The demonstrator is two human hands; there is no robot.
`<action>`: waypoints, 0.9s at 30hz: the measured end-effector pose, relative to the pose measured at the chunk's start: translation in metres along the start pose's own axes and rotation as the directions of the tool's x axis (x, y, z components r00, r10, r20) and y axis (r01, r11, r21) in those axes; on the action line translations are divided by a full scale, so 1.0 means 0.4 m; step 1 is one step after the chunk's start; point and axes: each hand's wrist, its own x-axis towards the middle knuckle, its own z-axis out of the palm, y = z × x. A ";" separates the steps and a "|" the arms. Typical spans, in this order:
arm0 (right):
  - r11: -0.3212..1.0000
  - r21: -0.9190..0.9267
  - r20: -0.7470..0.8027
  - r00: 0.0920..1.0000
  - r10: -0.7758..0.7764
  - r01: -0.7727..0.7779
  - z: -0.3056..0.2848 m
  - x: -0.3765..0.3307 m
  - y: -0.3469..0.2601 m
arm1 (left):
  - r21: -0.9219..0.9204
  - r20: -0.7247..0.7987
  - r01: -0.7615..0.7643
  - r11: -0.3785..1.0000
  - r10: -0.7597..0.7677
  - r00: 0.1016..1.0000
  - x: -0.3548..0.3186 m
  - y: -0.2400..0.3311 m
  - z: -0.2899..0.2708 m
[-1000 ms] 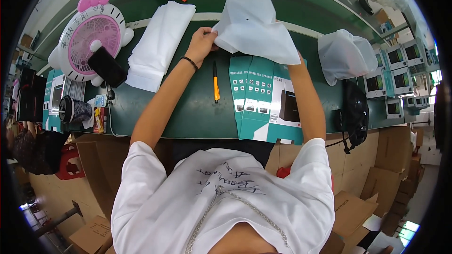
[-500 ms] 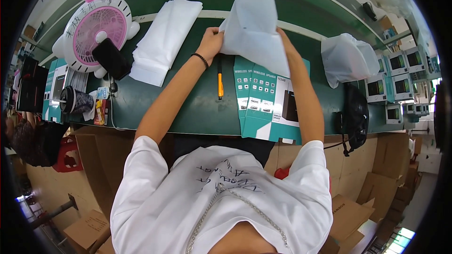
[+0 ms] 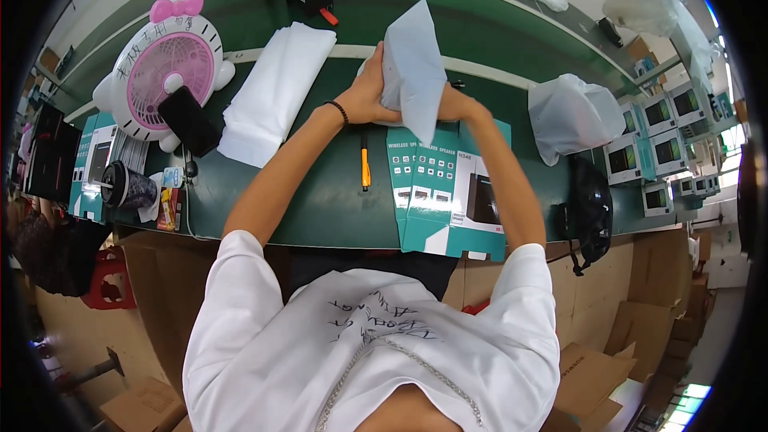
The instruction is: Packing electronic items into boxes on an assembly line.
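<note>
One white bag (image 3: 414,64) is held up over the table (image 3: 320,188): my left hand (image 3: 368,98) grips its left side, my right hand (image 3: 458,104) its lower right side, most of those fingers hidden behind it. An orange pen (image 3: 366,172) lies between my forearms, just left of the teal cartons (image 3: 428,224). Folded white sheets (image 3: 280,96) lie between the fan (image 3: 172,72) and my left hand; a bulging pale bag (image 3: 572,116) sits to the right.

- The left hand (image 3: 366,96) and right hand (image 3: 456,104) are holding a pale bag (image 3: 413,64).
- An orange pen (image 3: 366,170) is lying beside flat green boxes (image 3: 432,208).
</note>
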 end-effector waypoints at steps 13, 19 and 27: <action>0.902 0.374 0.181 0.971 0.155 -0.214 -0.181 0.059 -0.211 | -0.644 0.406 0.504 0.576 -0.300 0.863 0.055 0.122 -0.250; 0.898 0.207 0.053 0.921 0.386 -0.389 -0.111 0.113 -0.208 | -0.546 0.383 0.699 0.462 -0.605 0.698 0.014 0.135 -0.291; 0.962 0.153 -0.149 0.957 0.250 -0.228 -0.188 0.161 -0.186 | -0.110 0.020 0.498 0.860 -0.499 0.866 -0.005 0.167 -0.363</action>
